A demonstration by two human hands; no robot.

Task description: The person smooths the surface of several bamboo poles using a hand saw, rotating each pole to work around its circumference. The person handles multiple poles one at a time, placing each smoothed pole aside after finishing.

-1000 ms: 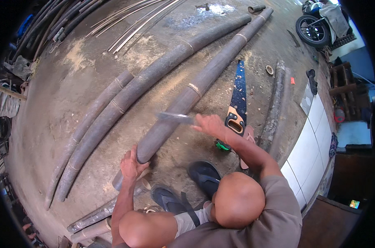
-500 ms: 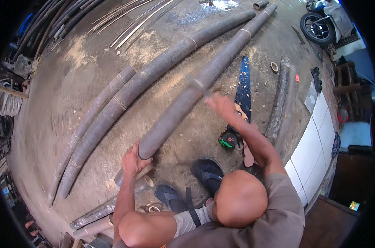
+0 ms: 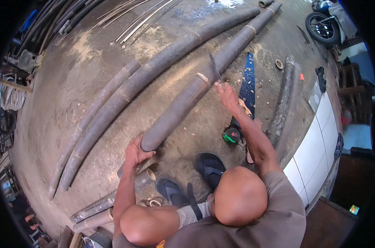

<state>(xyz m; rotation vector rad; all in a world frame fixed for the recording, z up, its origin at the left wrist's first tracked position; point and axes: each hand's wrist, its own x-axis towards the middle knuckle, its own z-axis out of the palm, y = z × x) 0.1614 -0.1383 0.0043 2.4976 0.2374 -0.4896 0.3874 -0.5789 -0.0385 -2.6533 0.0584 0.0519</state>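
A thick brown bamboo pole [image 3: 175, 111] slants from near my left knee to the far right. My left hand [image 3: 135, 152] is wrapped round its near cut end. In my right hand [image 3: 229, 99] is a knife, whose dark, narrow blade [image 3: 214, 67] lies across or just over the pole, beyond a pale, scraped-looking node ring [image 3: 203, 77]. Fingers hide the knife's handle. To the right of the pole, a handsaw [image 3: 248, 80] with a blue blade and wooden grip lies on the ground, close to my right forearm.
A black and green tape measure [image 3: 232, 134] sits below the saw. Left of the pole lie a long curved bamboo [image 3: 154, 68] and a shorter one [image 3: 96, 109]. More bamboo pieces [image 3: 98, 206] are beside my left leg. A wheel [image 3: 322, 29] stands far right, beyond white tiles [image 3: 309, 159].
My right hand has moved slightly beyond the node, and the knife blade, blurred before, now shows clearly. The node ring looks paler. My left hand keeps its hold on the pole's end.
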